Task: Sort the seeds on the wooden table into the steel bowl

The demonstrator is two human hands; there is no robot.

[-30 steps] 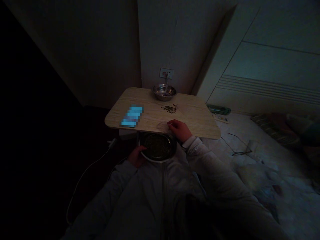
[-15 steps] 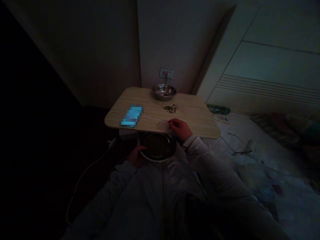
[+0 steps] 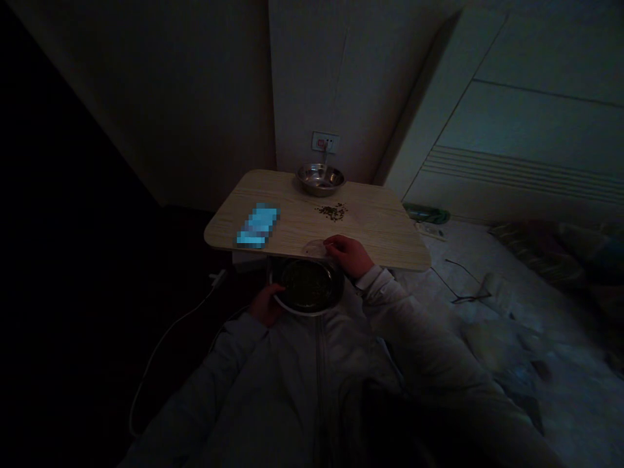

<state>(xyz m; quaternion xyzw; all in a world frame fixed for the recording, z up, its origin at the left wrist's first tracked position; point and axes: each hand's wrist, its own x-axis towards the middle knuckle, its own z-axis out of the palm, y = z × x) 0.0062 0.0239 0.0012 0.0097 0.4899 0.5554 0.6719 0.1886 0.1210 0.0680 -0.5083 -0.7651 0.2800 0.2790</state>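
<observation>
My left hand (image 3: 267, 305) grips the near-left rim of a round metal bowl (image 3: 336, 296), thumb over the edge. The bowl sits at my lap, just below the table's front edge, and its dark contents are too dim to make out. At that edge my right hand (image 3: 349, 255) is closed on a thin, pale, see-through rounded piece (image 3: 314, 248), perhaps plastic. A dark speck shows on or under it. Beyond my right hand, a loose scatter of small greenish-brown grains, like beans (image 3: 332, 212), lies on the wooden table (image 3: 380, 227).
A shiny steel bowl (image 3: 320, 180) stands at the table's back, below a wall socket (image 3: 325, 142). On the left lies a glowing phone (image 3: 258, 226). A white cable (image 3: 160, 344) hangs at left. Glasses (image 3: 470, 298) rest on the bedding at right.
My right hand has shifted slightly left and toward me, with the see-through piece now at the table's front edge. My left hand and its bowl stay still.
</observation>
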